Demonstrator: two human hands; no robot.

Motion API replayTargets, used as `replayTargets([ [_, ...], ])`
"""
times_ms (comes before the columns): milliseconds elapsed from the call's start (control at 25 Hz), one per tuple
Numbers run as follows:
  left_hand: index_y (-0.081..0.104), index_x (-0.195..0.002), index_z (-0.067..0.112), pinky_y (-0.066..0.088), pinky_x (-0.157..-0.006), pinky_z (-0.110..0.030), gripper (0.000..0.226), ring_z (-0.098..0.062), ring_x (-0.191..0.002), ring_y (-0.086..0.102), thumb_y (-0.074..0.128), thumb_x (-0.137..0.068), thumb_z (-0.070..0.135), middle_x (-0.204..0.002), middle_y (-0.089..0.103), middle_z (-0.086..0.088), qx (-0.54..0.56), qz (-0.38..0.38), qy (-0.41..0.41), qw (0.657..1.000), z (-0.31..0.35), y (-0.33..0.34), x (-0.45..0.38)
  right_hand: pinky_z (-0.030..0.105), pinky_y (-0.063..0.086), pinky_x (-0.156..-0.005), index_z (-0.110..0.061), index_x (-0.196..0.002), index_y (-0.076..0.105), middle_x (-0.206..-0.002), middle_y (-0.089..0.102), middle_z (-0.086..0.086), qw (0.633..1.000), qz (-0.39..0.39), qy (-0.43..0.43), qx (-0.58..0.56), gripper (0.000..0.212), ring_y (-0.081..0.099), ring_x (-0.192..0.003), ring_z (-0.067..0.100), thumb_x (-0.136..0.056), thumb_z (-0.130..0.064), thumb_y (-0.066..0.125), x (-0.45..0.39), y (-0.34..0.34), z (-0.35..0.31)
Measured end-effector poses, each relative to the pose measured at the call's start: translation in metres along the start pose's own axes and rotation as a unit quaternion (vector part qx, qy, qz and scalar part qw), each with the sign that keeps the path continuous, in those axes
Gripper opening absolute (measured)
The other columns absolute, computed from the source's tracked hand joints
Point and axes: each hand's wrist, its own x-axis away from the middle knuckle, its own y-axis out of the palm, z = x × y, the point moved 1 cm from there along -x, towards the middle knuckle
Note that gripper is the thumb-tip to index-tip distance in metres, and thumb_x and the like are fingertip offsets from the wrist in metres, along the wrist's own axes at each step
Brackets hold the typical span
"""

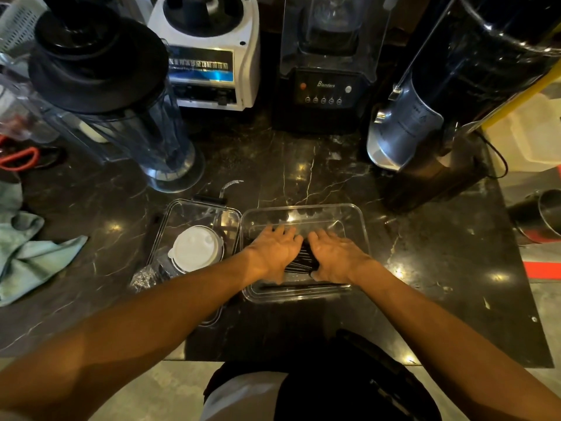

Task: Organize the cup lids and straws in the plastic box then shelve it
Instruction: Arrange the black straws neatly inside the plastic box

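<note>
Straws [303,259], thin, light and likely to roll, lie inside the plastic box [361,226]; left hand [274,250] and right hand [337,256], fingers spread, press them flat.

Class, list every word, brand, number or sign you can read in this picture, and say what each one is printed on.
"Blenders": control panel of the black blender base.
White blender base: a line of characters on its dark label, too blurred to read.
Silver machine on the right: small print and a triangle sign, too small to read.

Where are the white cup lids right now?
The white cup lids sit left of the clear plastic box, resting on its flat clear lid, beside the left hand.
</note>
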Motion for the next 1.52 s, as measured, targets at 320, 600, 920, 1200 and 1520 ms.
replayTargets([
  [320, 0.037, -0.146, 0.014, 0.037, -0.112, -0.046, 0.11, -0.027, -0.132, 0.038, 0.09, -0.059, 0.057, -0.143, 0.042, -0.008, -0.007, -0.035, 0.022, 0.999, -0.004, -0.004, 0.004, 0.042, 0.042, -0.11, -0.017, -0.146, 0.04, -0.139, 0.043, 0.005, 0.997, -0.054, -0.047, 0.037, 0.093, 0.043, -0.131, 0.024, -0.072, -0.048, 0.088, 0.005, -0.005, 0.007],
  [600, 0.043, -0.138, 0.011, 0.041, -0.107, -0.044, 0.084, -0.027, -0.125, 0.045, 0.082, -0.073, 0.047, -0.136, 0.045, -0.009, -0.001, 0.027, 0.011, 1.0, 0.006, 0.006, 0.005, 0.039, 0.042, -0.108, -0.014, -0.136, 0.047, -0.134, 0.046, 0.004, 0.996, 0.007, -0.067, 0.061, 0.07, 0.046, -0.127, 0.022, -0.08, -0.043, 0.08, 0.004, -0.001, 0.007],
  [920, 0.06, -0.126, 0.013, 0.05, -0.101, -0.04, 0.035, -0.027, -0.116, 0.062, 0.066, -0.094, 0.028, -0.125, 0.065, -0.009, 0.033, 0.045, -0.027, 0.998, 0.01, 0.01, -0.003, 0.04, 0.047, -0.105, -0.016, -0.137, 0.043, -0.134, 0.05, 0.006, 0.998, 0.01, -0.032, 0.054, 0.07, 0.05, -0.126, 0.024, -0.081, -0.036, 0.08, 0.012, 0.007, 0.004],
  [1200, 0.048, -0.136, 0.009, 0.052, -0.099, -0.041, 0.057, -0.028, -0.118, 0.061, 0.072, -0.088, 0.028, -0.133, 0.058, -0.012, 0.041, 0.081, -0.058, 0.994, 0.015, 0.021, -0.006, 0.039, 0.048, -0.105, -0.012, -0.142, 0.047, -0.136, 0.058, 0.01, 0.999, 0.018, 0.025, 0.017, 0.055, 0.06, -0.122, 0.026, -0.094, -0.023, 0.07, 0.013, 0.014, -0.006],
  [1520, 0.06, -0.131, 0.014, 0.047, -0.105, -0.042, 0.05, -0.026, -0.122, 0.056, 0.07, -0.088, 0.038, -0.132, 0.058, -0.009, 0.026, 0.085, -0.06, 0.994, 0.011, 0.022, -0.003, 0.037, 0.048, -0.1, -0.016, -0.134, 0.057, -0.125, 0.066, 0.006, 0.999, 0.03, 0.041, 0.014, 0.042, 0.064, -0.117, 0.024, -0.095, -0.025, 0.068, 0.006, 0.015, -0.011],
])
